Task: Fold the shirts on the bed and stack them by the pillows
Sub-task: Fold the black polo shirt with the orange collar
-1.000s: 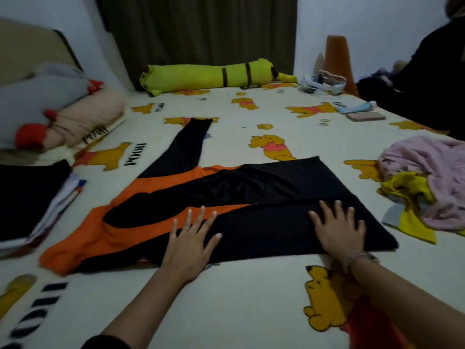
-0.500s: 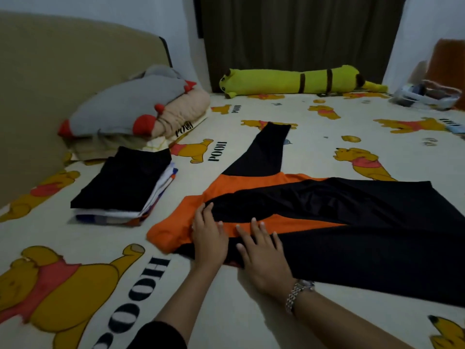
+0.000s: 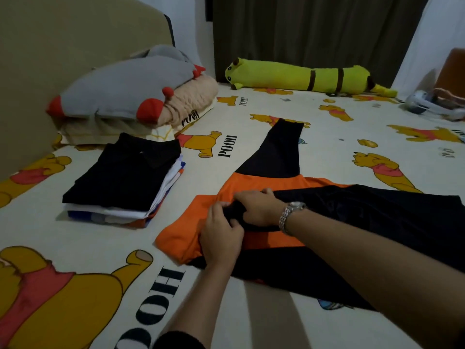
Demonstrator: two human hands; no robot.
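A black and orange shirt [image 3: 364,222] lies spread on the bed, one black sleeve [image 3: 279,149] stretched toward the far side. My left hand [image 3: 221,235] and my right hand [image 3: 259,207] meet at its orange shoulder end. Both hands curl their fingers round a bunched bit of black fabric there. A stack of folded shirts [image 3: 125,177], black one on top, sits to the left beside the pillows [image 3: 130,94].
The bed sheet [image 3: 251,137] is cream with yellow bear prints. A long yellow-green plush bolster [image 3: 302,76] lies at the far edge by the dark curtain. A white object [image 3: 427,105] rests at the far right. The tan headboard [image 3: 63,46] rises on the left.
My hands went from lying flat on the shirt to gripping black fabric at its orange end. The view swung left, bringing the stack and pillows into sight.
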